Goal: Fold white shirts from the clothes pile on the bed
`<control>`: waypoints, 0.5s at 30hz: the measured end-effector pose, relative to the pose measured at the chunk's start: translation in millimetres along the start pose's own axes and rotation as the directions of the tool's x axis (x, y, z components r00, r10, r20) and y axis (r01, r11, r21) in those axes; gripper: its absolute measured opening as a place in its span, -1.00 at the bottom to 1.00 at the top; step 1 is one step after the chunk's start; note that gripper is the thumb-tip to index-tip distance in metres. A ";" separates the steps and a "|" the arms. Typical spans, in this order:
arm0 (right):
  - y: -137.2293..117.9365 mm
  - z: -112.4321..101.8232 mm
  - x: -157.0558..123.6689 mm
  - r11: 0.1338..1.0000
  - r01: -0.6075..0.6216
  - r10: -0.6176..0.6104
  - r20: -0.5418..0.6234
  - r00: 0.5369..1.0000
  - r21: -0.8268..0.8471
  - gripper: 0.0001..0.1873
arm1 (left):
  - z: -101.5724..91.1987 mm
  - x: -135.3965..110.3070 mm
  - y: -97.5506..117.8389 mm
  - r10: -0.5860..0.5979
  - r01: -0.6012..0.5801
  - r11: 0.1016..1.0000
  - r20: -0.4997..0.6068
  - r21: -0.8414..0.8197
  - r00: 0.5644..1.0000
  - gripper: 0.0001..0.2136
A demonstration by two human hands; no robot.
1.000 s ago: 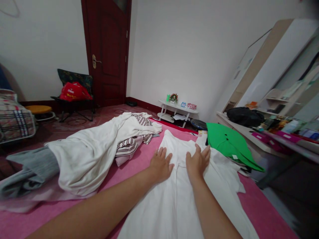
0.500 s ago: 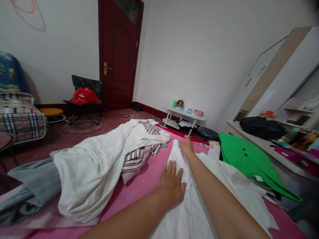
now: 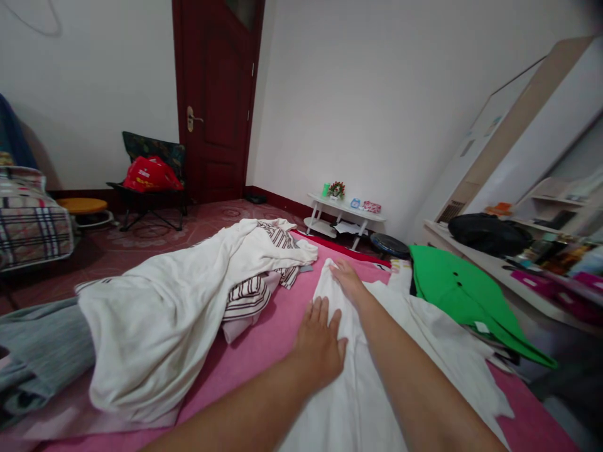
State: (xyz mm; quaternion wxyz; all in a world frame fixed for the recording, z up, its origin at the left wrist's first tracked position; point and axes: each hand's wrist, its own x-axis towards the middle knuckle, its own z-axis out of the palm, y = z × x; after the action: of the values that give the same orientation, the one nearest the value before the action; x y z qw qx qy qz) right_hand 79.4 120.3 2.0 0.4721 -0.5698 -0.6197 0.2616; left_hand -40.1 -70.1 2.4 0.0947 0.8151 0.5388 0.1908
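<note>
A white garment [image 3: 358, 376] lies spread flat on the pink bed cover [image 3: 264, 351] in front of me. My left hand [image 3: 320, 345] rests flat on its left edge, fingers stretched out and together. My right hand [image 3: 346, 279] reaches further away and lies palm down on the garment's far end, fingers extended. Neither hand grips the cloth as far as I can see.
A heap of white, striped and grey clothes [image 3: 179, 307] lies to the left on the bed. A green garment [image 3: 452, 295] lies at the right. Beyond are a small white table [image 3: 343, 213], a dark red door [image 3: 214, 100], a folding chair with a red bag [image 3: 151, 176] and a cluttered desk [image 3: 541, 263].
My right hand has slid from beside the left hand up to the garment's far end. The left hand stays flat on the left edge. The camera view has shifted slightly.
</note>
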 end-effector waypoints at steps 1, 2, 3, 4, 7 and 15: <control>-1.1 -4.1 -6.9 1.000 0.007 -0.006 0.029 1.000 -0.022 -0.47 | 0.3 0.7 0.2 -0.001 0.001 1.000 -0.004 0.015 1.000 -0.42; -1.9 -9.8 -14.9 0.999 0.011 -0.009 0.052 0.999 -0.037 -0.45 | 0.6 1.3 0.4 0.001 0.000 1.000 -0.008 0.031 1.000 -0.43; -1.9 -17.2 -23.9 0.997 0.032 -0.027 0.078 0.997 -0.069 -0.43 | 1.2 1.9 0.4 0.003 -0.002 0.999 -0.010 0.046 1.000 -0.43; -0.9 -26.2 -33.8 0.988 0.081 -0.066 0.115 0.991 -0.130 -0.40 | 2.0 2.2 0.3 0.005 -0.004 0.998 -0.014 0.062 1.000 -0.44; 7.0 -59.8 -63.8 0.844 0.235 -0.101 0.288 0.952 -0.483 -0.37 | 6.8 1.9 -0.9 0.039 -0.033 0.994 -0.055 0.106 0.998 -0.45; 8.3 -163.2 -113.6 0.648 0.024 -0.006 0.026 1.000 -0.761 -0.61 | 12.9 0.6 -3.1 0.086 -0.070 0.986 -0.100 0.152 0.991 -0.49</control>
State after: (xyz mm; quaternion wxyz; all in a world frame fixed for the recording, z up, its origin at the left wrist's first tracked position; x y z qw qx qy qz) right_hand 216.6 -21.1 30.4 0.1852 -0.7074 -0.6818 -0.0202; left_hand -37.2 -67.6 -10.3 -0.0024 0.8291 0.5233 0.1970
